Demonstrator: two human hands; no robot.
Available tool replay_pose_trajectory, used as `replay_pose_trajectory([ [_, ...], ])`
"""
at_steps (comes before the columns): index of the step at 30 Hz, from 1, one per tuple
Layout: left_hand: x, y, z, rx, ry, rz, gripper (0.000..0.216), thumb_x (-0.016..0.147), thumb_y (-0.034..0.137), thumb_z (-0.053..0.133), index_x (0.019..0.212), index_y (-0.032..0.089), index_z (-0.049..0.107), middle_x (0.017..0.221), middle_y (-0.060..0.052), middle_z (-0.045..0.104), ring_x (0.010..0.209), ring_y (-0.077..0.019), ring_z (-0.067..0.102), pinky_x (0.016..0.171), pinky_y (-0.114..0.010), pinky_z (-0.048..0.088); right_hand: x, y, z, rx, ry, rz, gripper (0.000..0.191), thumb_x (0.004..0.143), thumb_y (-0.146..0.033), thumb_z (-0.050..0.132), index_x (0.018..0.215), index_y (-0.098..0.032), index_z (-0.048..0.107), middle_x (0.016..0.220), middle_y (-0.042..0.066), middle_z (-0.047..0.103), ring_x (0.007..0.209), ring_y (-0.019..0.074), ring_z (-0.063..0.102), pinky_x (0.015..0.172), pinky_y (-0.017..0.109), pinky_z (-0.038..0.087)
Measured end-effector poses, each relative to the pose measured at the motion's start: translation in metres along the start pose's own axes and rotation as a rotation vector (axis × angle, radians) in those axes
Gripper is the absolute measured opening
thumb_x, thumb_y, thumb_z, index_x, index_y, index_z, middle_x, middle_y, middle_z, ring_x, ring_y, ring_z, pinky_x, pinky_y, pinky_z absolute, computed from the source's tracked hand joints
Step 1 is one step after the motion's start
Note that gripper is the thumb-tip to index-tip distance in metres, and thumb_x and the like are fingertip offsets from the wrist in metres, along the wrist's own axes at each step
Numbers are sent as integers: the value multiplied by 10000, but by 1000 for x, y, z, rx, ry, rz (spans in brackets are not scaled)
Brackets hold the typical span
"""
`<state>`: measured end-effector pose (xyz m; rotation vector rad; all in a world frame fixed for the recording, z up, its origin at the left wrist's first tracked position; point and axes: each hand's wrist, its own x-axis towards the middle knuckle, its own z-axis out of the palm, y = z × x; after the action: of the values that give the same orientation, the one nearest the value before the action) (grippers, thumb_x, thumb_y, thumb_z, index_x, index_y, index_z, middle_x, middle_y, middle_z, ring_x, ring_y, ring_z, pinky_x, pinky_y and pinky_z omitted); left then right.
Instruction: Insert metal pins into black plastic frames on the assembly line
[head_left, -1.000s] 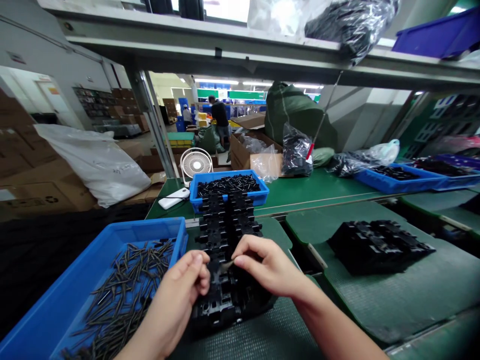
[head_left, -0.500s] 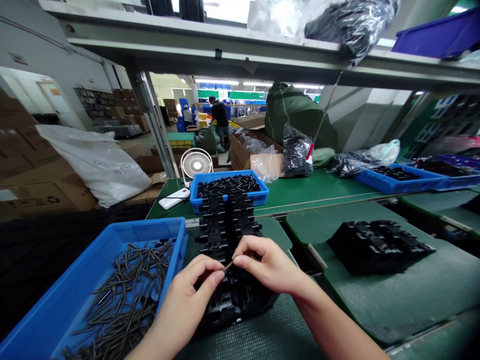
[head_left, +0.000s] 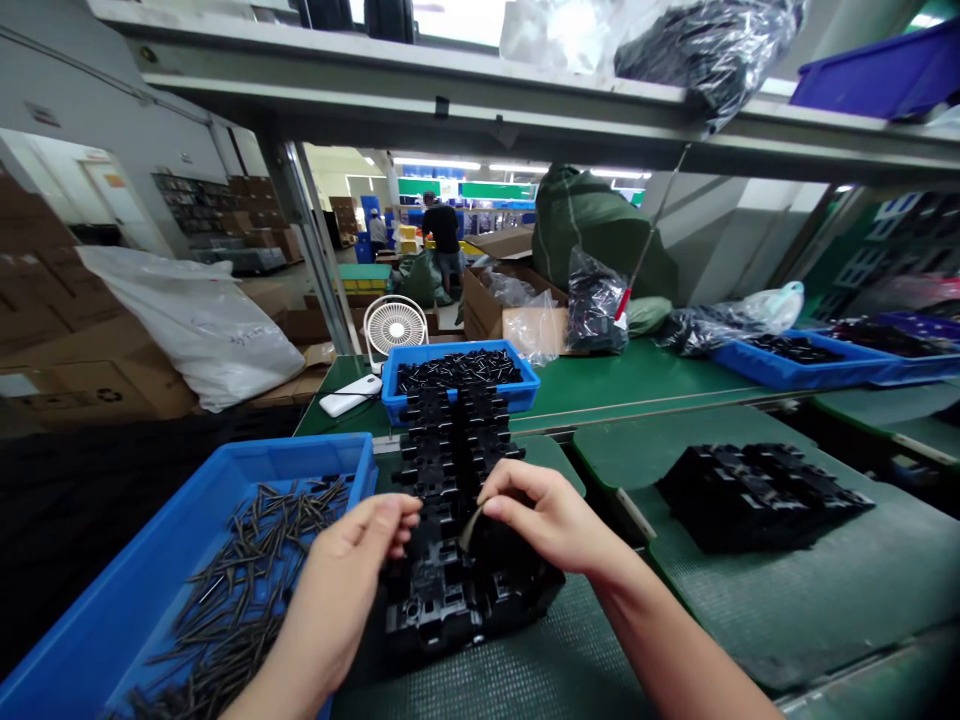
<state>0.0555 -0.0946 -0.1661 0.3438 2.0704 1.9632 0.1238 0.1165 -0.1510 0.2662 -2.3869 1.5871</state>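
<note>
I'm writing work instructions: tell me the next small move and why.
Perhaps lower the thin brown strip toward the ridged black plastic assembly: the right hand pinches one end, and the other points down over that assembly.

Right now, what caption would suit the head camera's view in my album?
Right hand pinches a thin piece over black parts, left hand nearby, blue bin of rods alongside.

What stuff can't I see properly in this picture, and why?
All in the head view:
Inside the left hand: its curled fingers would hide any small thing there.
The upper end of the thin strip: covered by the right hand.
The near end of the big blue bin: cut off by the bottom edge.
What is written on the white bag: too small and blurred.
</note>
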Motion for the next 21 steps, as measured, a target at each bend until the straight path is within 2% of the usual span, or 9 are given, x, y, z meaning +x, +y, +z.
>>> replay_pose_trajectory([
  [3,-5,2,4,272,-200,54,323,849,508,526,1025,286,681,1067,0,666,976,-194,565,893,-294,409,0,-1,3,-26,-28,-13,58,852,-150,583,824,-167,631,820,-8,639,776,109,571,722,206,429],
  [6,-8,4,7,360,-308,92,294,864,488,496,1005,322,693,1083,26,667,1023,-197,576,934,-296,404,-1,-1,6,-46,-45,-30,62,849,-142,588,825,-169,638,814,-14,636,773,103,573,721,200,429],
  [13,-8,5,8,437,-336,62,234,846,431,530,941,310,707,993,35,698,961,-201,606,883,-297,434,0,1,10,-46,-54,-35,56,846,-146,595,823,-169,641,819,-15,640,778,101,578,727,198,431],
  [21,-8,5,9,353,-382,-29,265,841,422,538,989,257,683,960,13,702,931,-208,602,848,-300,426,0,-2,10,-16,-47,-19,70,840,-131,590,817,-165,646,815,-12,642,774,100,580,728,201,435],
])
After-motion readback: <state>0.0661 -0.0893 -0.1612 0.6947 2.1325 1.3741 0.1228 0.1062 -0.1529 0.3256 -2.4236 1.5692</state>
